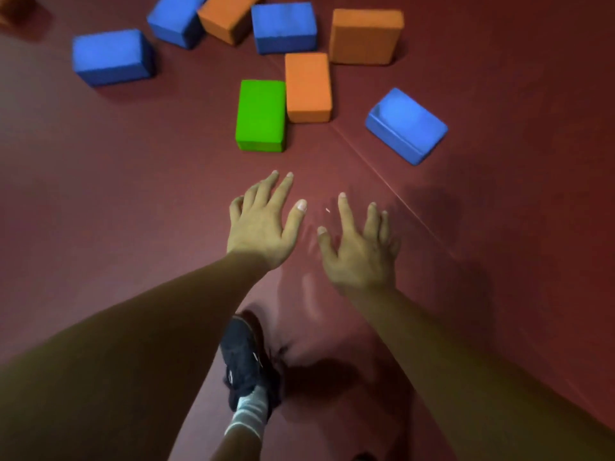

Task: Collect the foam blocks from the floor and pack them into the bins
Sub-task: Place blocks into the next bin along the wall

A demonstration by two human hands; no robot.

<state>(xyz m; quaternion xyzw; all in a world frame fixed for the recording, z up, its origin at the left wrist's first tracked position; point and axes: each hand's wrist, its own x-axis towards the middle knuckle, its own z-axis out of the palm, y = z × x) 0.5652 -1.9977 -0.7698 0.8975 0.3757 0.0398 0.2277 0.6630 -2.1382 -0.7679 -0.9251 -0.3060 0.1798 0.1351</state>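
Left hand [263, 224] and right hand [357, 247] hover, fingers spread, holding nothing; the green rectangular foam block [260, 115] lies at twelve o'clock.

At the far edge, a blue block [176, 19] and the orange block [226, 15] beside it are cut off by the top of the picture. That orange block is also partly hidden by the blue one and by another blue block [283, 28] on its right. In the far left corner an orange-brown shape [13, 10] is cropped and too blurred to name. The right hand [357, 251] is blurred, so its outer fingers [382, 221] run together. A pale speck [327, 210] on the floor [100, 194] just left of that hand's forefinger is too small to identify. Near, both forearms run out of the picture. The dark shoe [243, 357] is blurred, and the leg below the sock [248, 414] is cropped at the bottom edge.
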